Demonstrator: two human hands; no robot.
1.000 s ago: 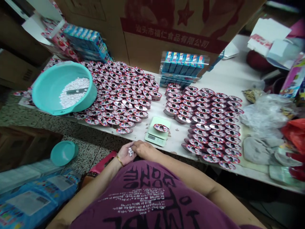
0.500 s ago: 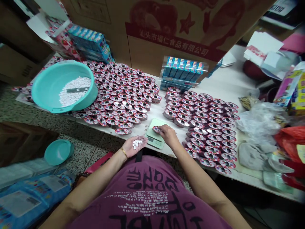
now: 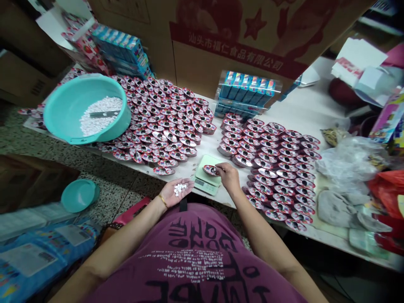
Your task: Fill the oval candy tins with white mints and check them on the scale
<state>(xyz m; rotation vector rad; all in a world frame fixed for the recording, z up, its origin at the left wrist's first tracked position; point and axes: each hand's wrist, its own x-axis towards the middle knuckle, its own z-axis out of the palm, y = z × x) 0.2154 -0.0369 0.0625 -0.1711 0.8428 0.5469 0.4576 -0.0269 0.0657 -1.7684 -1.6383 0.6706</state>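
Note:
My left hand lies palm up at the table's front edge, cupping a small heap of white tablets. At the pale green kitchen scale, my right hand has its thumb and fingers closed on the right end of a small oval container. This container is red, white and pink, and it is over the scale's platform. Whether it rests on the platform or is slightly lifted I cannot tell. The right fingertips partly cover its dark opening.
A turquoise basin of white tablets, with a flat metal strip inside, stands at left. Rows of oval containers fill both sides of the scale. Behind are a large cardboard box and blue packs. Plastic bags lie at right.
My right hand has shifted slightly to the right, uncovering more of the oval container. My left hand stays palm up with the tablets. The whole view has shifted a little.

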